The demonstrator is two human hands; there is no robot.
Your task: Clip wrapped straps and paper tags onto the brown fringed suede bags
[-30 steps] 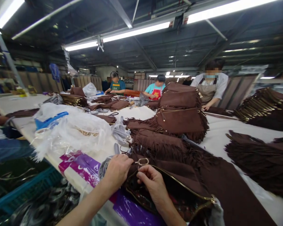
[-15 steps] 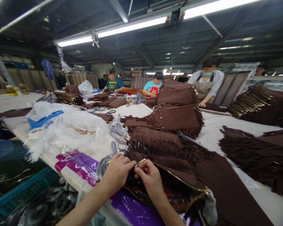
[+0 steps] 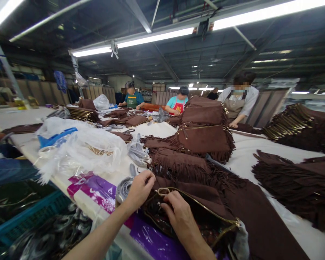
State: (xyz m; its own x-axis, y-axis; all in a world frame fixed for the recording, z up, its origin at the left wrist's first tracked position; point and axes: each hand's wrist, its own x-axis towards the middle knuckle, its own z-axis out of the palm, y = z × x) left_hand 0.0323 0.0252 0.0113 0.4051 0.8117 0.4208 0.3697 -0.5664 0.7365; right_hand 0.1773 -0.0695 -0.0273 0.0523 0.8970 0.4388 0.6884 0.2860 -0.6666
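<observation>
A brown fringed bag (image 3: 189,187) lies unzipped in front of me, its gold zipper teeth edging a dark patterned lining. My left hand (image 3: 141,186) is at the bag's far left corner with fingers curled closed; whatever they may pinch is hidden. Reaching over the opening, my right hand (image 3: 180,213) has its fingers bent, with thumb and forefinger apart and nothing visible between them. Just beyond its fingertips sits an oval gold metal ring (image 3: 163,191) at the zipper's left end. Grey wrap (image 3: 241,238) covers a part at the bag's right end.
More brown fringed bags (image 3: 206,141) are piled ahead, with another stack (image 3: 289,122) at right. Clear plastic bags (image 3: 78,144) and a purple printed sheet (image 3: 97,191) lie left. A blue crate (image 3: 24,216) stands below the table edge. Several people work across the table.
My right hand has let go of the gold ring and dropped slightly, thumb and forefinger now apart. My left hand has drawn up and away from the ring, fingers curled. The view has shifted slightly.
</observation>
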